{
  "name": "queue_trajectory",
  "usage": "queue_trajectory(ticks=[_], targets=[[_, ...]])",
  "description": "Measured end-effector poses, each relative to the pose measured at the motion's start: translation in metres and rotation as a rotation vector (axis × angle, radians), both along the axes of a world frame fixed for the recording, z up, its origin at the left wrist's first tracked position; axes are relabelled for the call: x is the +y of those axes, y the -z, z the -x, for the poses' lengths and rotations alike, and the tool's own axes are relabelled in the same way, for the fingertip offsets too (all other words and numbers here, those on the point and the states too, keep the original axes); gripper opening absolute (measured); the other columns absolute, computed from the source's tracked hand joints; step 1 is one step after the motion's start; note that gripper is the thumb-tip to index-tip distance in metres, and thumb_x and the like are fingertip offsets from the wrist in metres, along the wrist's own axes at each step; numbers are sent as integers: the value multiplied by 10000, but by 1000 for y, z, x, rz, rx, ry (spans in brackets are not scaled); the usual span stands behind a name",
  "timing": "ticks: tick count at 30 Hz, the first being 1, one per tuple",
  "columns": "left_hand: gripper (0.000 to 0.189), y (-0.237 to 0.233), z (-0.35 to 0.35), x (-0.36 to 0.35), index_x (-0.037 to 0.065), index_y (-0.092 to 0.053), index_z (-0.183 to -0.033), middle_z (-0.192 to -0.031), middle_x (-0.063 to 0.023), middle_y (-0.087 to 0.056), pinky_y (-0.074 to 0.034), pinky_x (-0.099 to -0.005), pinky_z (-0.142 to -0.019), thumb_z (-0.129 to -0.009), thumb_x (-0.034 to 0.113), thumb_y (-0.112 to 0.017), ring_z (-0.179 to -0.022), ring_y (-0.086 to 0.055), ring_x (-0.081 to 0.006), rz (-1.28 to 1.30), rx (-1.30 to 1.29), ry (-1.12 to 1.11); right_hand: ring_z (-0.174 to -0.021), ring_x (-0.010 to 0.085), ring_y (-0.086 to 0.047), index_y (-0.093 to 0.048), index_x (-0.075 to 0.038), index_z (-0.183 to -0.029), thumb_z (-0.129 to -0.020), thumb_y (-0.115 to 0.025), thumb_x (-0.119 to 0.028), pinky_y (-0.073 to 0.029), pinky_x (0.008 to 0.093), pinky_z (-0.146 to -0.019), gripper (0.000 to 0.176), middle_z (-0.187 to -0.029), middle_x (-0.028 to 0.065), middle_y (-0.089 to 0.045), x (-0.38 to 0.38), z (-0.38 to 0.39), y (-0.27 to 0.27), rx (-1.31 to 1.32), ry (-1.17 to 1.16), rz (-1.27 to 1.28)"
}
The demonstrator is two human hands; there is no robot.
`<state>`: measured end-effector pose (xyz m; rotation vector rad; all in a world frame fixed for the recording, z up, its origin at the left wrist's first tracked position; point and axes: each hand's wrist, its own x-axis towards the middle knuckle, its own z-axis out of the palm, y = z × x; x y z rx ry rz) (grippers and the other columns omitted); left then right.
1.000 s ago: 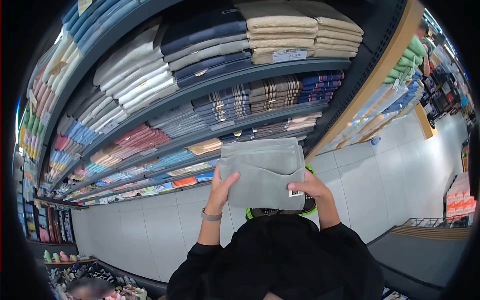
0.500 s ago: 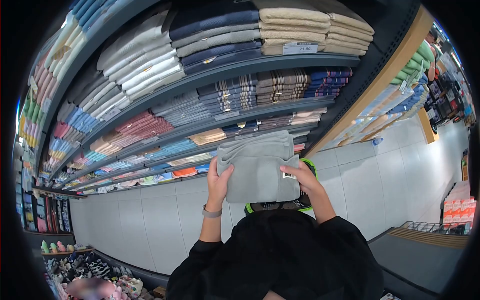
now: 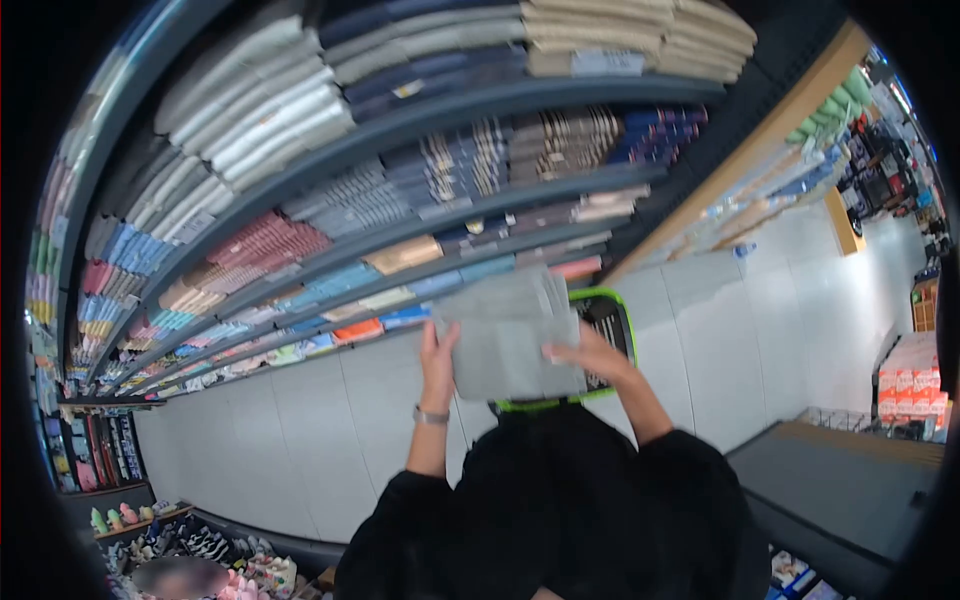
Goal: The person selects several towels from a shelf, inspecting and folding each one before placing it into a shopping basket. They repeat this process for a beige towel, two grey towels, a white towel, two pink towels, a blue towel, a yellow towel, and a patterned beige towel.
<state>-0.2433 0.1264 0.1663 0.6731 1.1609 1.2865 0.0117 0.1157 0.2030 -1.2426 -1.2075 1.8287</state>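
I hold a folded grey towel [image 3: 510, 335] in front of me with both hands. My left hand [image 3: 438, 352] grips its left edge, and a watch sits on that wrist. My right hand [image 3: 590, 357] grips its right lower edge. Below and behind the towel is a black shopping basket with a green rim [image 3: 612, 300], partly hidden by the towel. The picture is blurred by motion.
Long grey shelves [image 3: 440, 115] stacked with folded towels in many colours rise ahead of me. A pale tiled floor [image 3: 740, 330] runs to the right towards more racks of goods. A low dark platform [image 3: 850, 490] lies at lower right; small items fill shelves at lower left.
The towel and both hands have sunk lower towards the basket, and more of the basket's green rim shows to the right. The view has shifted and blurred.
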Motion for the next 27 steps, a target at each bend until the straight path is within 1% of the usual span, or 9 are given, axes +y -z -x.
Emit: queue_trajectory(ticks=[1,4,10,12,13,15,19,23,27], targets=[[359,7,3,-3,13,-474,-1170,-1105,-64,-544,-418,-276,-859,-829,77,-563,-987,-515,-138,-37,38,-10,-1002,135,-490,-409,-10,-1223,-768,-682,-234,-425,280,-846,576,-1106,50,-516,-3,1,10,-10,-95,-29],[360,4,15,-17,12,-484,-1161,-1087,-61,-554,-412,-268,-863,-817,70,-573,-989,-515,-140,-26,-20,52,-812,112,-539,-524,-8,-1072,-781,-655,-281,-442,262,-734,420,-903,42,-587,-30,9,27,-198,8,69],[429,19,55,-18,25,-459,-1193,-1092,-62,-560,-407,-267,-870,-786,41,-593,-1000,-516,-140,-70,39,364,-839,115,-555,-567,-2,-1059,-780,-642,-202,-442,262,-762,351,-913,56,-616,-50,19,1,-326,8,139],[483,17,67,-13,38,-418,-1235,-1132,-69,-545,-396,-287,-895,-788,55,-601,-1054,-496,-157,-7,106,548,-838,122,-551,-567,-10,-1063,-771,-636,-176,-442,271,-771,343,-916,60,-620,-55,21,-5,-293,26,-52],[483,11,68,-12,38,-418,-1235,-1132,-69,-545,-396,-287,-895,-788,55,-601,-1054,-496,-157,-4,106,549,-858,196,-589,-558,-24,-1081,-747,-630,-142,-449,301,-787,362,-935,103,-629,-56,21,-6,-376,-11,-53],[617,-9,66,-10,54,-363,-1286,-1197,-102,-518,-367,-322,-935,-758,158,-667,-1129,-469,-220,-288,441,615,-878,242,-593,-556,-27,-1081,-737,-625,-144,-450,316,-793,369,-946,132,-624,-56,20,-8,-458,-121,-202],[855,-42,26,-19,61,-317,-1325,-1241,-167,-483,-333,-382,-965,-647,345,-755,-1154,-455,-309,-504,842,910,-933,346,-570,-548,-34,-1082,-721,-609,-167,-448,353,-807,389,-977,196,-601,-58,14,-8,-651,-380,-444],[778,-51,-28,-31,32,-355,-1287,-1171,-198,-520,-429,-373,-848,-688,384,-705,-1043,-532,-330,-227,861,1154,-916,336,-579,-550,-32,-1066,-723,-599,-198,-449,357,-797,384,-970,186,-606,-60,-15,-2,-641,-453,-403],[668,-48,-94,-56,12,-403,-1226,-1092,-205,-557,-432,-393,-844,-719,362,-664,-992,-535,-370,-365,794,1122,-891,383,-571,-533,-85,-1086,-733,-589,-293,-452,411,-784,412,-946,199,-609,-71,-82,13,-539,-225,-249]])
